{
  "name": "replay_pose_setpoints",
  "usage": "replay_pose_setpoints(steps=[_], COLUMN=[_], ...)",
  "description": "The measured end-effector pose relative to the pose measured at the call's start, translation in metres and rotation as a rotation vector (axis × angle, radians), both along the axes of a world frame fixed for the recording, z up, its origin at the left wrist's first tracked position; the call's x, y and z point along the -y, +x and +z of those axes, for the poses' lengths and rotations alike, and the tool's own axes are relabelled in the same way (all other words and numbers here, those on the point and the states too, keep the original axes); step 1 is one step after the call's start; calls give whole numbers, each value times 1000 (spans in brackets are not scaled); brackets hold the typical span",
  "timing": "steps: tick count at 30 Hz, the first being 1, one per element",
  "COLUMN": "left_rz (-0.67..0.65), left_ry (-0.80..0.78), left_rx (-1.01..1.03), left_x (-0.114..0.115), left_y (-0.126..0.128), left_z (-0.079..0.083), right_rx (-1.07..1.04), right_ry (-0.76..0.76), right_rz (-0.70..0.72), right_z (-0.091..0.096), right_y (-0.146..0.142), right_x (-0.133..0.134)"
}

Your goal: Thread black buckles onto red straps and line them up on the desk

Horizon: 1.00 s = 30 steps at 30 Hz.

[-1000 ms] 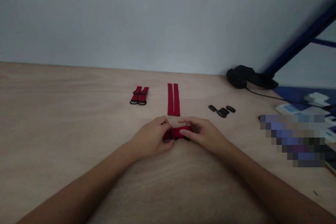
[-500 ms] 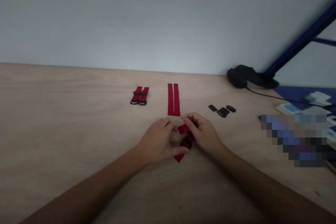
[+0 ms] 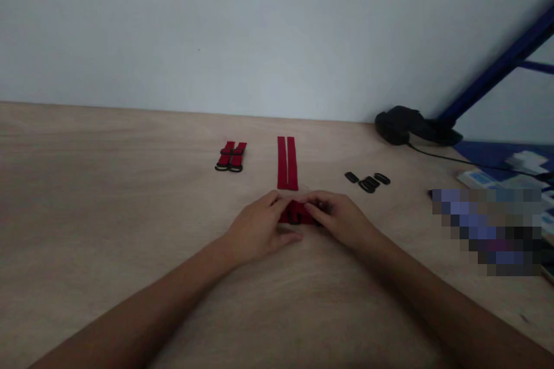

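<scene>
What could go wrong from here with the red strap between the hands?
The held red strap might slip, as the left hand seems to hold it only loosely. The right hand covers one end, so a twist there could go unnoticed. The two flat red straps lie just beyond both hands and could get nudged askew.

A wide, pale wooden table (image 3: 108,196) with faint grain carries two flat red strips (image 3: 282,161), side by side, their near ends almost touching. From these, at nine o'clock, lie two red straps (image 3: 238,158) fitted with black hardware (image 3: 232,151). At three o'clock sits a loose cluster of black buckles (image 3: 367,185). Farther out, between two and three o'clock, rests an unclear black object (image 3: 395,127) with a cord (image 3: 454,157).
</scene>
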State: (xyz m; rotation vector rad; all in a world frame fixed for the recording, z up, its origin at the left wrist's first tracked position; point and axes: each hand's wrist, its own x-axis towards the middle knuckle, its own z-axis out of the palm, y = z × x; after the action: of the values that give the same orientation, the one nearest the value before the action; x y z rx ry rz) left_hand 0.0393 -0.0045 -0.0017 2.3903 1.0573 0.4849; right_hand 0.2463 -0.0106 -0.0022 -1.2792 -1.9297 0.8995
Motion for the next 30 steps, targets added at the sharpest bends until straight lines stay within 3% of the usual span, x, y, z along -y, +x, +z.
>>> replay_pose_setpoints(steps=[4,8,15,21,26,30], left_rz=[50,-44,-67,-144,-81,-56], left_ry=[19,59,88,43,47,34], left_rx=[-13,-47,27,108,-10,30], left_x=[-6,-9,-3,-7,-4,-4], left_y=[0,-5,-3,3,1,-4], left_z=[-4,-2,-1,-3,-2,4], right_rx=[62,68,-221,-373,-325,-220], right_ry=[22,-8,-180,-248,-174,-160], right_rz=[-64,-102,-190,-164,-201,-98], right_z=[0,3,2,1,2,4], right_y=[2,3,-4,-5,-6,-5], right_x=[-1,0,1,0,0,1])
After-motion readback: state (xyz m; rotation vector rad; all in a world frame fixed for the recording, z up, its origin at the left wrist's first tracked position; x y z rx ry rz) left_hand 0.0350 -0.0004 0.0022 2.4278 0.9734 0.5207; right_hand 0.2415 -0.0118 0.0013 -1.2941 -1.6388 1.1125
